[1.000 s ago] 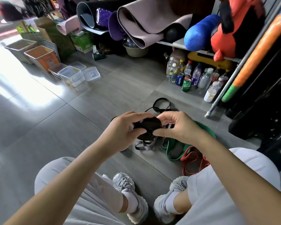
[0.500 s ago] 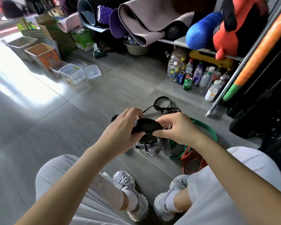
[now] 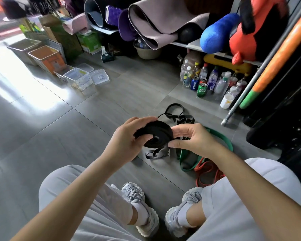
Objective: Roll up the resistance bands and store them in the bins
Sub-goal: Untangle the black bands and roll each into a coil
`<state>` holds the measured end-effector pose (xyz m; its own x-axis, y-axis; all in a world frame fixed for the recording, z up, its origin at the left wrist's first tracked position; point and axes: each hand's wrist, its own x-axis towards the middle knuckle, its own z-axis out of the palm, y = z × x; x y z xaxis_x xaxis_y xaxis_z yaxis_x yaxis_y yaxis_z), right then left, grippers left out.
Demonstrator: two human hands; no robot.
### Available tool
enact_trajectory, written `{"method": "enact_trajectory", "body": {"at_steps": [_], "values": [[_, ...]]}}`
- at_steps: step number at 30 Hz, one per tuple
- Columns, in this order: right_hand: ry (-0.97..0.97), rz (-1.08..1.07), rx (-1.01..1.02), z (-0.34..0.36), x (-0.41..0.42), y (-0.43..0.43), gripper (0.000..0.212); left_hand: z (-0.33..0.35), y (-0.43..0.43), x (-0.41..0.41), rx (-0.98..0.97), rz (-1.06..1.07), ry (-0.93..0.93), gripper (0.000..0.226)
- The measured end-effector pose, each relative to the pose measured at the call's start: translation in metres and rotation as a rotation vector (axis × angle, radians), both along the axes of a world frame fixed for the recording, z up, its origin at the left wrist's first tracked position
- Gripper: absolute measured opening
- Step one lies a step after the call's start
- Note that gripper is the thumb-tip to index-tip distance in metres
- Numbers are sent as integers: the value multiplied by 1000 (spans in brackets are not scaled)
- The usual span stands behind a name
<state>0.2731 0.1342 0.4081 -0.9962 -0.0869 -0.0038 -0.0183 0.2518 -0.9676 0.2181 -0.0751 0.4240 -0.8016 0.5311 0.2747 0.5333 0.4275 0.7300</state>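
A black resistance band wound into a flat coil (image 3: 155,134) is held above the floor between both hands. My left hand (image 3: 129,138) grips the coil's left side, thumb across its face. My right hand (image 3: 189,138) pinches the coil's right edge with thumb and fingers. The band's loose tail (image 3: 155,153) hangs down to the floor, and more black band (image 3: 179,115) lies looped on the tiles behind. A green band (image 3: 222,138) and a red band (image 3: 207,173) lie on the floor to the right. Clear plastic bins (image 3: 78,79) stand at the far left.
An orange bin (image 3: 47,58) and a grey bin (image 3: 24,47) sit beyond the clear ones. Bottles and cans (image 3: 208,80) crowd the floor under a shelf of rolled mats (image 3: 155,26). A metal pole (image 3: 241,101) leans at the right. My knees and shoes (image 3: 141,206) are below.
The coil has turned in my hands and now shows its flat spiral face. My left thumb moved onto that face; the hanging tail looks shorter.
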Motion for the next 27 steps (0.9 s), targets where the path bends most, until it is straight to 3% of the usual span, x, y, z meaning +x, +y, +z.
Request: {"method": "enact_trajectory", "body": {"at_steps": [7,16,20,27], "values": [[104,-106,-87,7,-3,-9,32,1,6,-1,188,65,-55,44],[52,-41,-31,7,-2,-2,40,8,-1,-4,39,24,104,43],[23,-23,-10,6,-2,0,35,11,-1,-6,-5,5,141,42],[74,-78,25,6,-2,-5,31,8,6,0,119,61,-73,44]]}}
